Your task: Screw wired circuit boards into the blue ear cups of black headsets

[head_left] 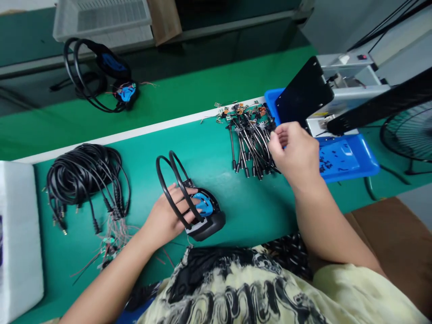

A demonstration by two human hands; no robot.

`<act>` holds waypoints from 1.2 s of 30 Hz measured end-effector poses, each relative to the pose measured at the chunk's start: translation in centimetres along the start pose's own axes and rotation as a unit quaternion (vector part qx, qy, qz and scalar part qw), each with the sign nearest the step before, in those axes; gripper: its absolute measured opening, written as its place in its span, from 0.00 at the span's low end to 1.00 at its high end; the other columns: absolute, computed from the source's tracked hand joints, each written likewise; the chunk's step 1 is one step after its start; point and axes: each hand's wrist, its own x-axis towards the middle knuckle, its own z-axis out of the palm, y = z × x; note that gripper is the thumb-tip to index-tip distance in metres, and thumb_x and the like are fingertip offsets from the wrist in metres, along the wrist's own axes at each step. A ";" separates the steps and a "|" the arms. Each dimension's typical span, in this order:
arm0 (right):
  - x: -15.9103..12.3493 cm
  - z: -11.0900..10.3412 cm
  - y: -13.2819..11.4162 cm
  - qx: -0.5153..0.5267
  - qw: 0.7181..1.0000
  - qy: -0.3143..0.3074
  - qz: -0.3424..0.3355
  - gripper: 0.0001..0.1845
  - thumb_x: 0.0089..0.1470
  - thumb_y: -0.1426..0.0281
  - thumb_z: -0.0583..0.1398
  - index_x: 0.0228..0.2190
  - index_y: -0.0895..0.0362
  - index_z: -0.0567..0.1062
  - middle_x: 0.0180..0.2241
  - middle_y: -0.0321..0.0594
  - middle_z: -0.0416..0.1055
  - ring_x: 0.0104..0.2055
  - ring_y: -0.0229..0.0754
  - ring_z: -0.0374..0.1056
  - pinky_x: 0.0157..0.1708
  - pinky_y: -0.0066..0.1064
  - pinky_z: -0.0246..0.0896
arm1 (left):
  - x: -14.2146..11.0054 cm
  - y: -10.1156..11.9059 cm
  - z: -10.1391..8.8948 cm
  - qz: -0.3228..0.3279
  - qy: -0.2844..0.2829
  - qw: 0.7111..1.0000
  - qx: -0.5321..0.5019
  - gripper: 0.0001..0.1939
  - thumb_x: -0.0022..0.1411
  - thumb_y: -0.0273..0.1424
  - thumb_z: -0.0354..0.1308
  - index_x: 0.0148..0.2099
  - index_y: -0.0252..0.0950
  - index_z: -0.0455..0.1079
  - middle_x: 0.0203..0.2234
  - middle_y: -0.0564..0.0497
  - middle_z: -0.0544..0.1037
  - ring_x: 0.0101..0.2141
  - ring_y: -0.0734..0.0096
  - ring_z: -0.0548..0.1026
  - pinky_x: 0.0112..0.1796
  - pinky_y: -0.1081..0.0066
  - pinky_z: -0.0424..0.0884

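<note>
A black headset [212, 224] with a thin double headband and a blue ear-cup inside lies on the green table in front of me. My left hand [170, 213] grips it, the fingers passing under the headband onto the blue part. To the right, my right hand [293, 150] is closed in a pinch at the edge of a pile of microphone booms [251, 144], on what looks like one boom's end; the fingers partly hide it. The booms are short dark flexible stems with black tips and small metal and orange parts at the far end.
Coiled black cables [83, 175] with bare thin wires lie at left beside a white foam box [20, 238]. A blue tray [369, 168] with small black pieces sits right, below a machine [354, 90] and a fan [410, 130]. Another headset [113, 65] lies beyond the white edge.
</note>
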 end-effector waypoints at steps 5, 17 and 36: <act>-0.1 -2.2 -1.0 -0.060 0.995 0.026 -0.072 0.11 0.56 0.71 0.54 0.41 0.58 0.70 0.36 0.45 0.71 0.37 0.45 0.67 0.35 0.34 0.61 | 2.2 0.6 0.1 -0.030 0.100 0.993 -0.051 0.09 0.65 0.31 0.55 0.47 0.38 0.71 0.46 0.48 0.77 0.49 0.67 0.75 0.51 0.63 0.72; -1.0 1.5 -9.5 0.072 0.870 -0.136 -0.469 0.12 0.64 0.73 0.49 0.39 0.59 0.73 0.47 0.45 0.70 0.52 0.48 0.63 0.53 0.42 0.58 | 3.6 2.3 0.8 -0.281 -0.021 0.794 -0.539 0.18 0.64 0.43 0.56 0.40 0.31 0.75 0.36 0.45 0.81 0.36 0.67 0.80 0.40 0.70 0.78; -8.3 2.3 -5.3 0.353 0.890 -0.247 -0.146 0.04 0.58 0.71 0.60 0.36 0.52 0.76 0.49 0.41 0.63 0.54 0.41 0.63 0.51 0.35 0.65 | 7.6 3.9 2.0 -0.356 0.088 0.544 -0.754 0.10 0.67 0.31 0.53 0.36 0.33 0.73 0.43 0.47 0.78 0.46 0.65 0.78 0.45 0.69 0.76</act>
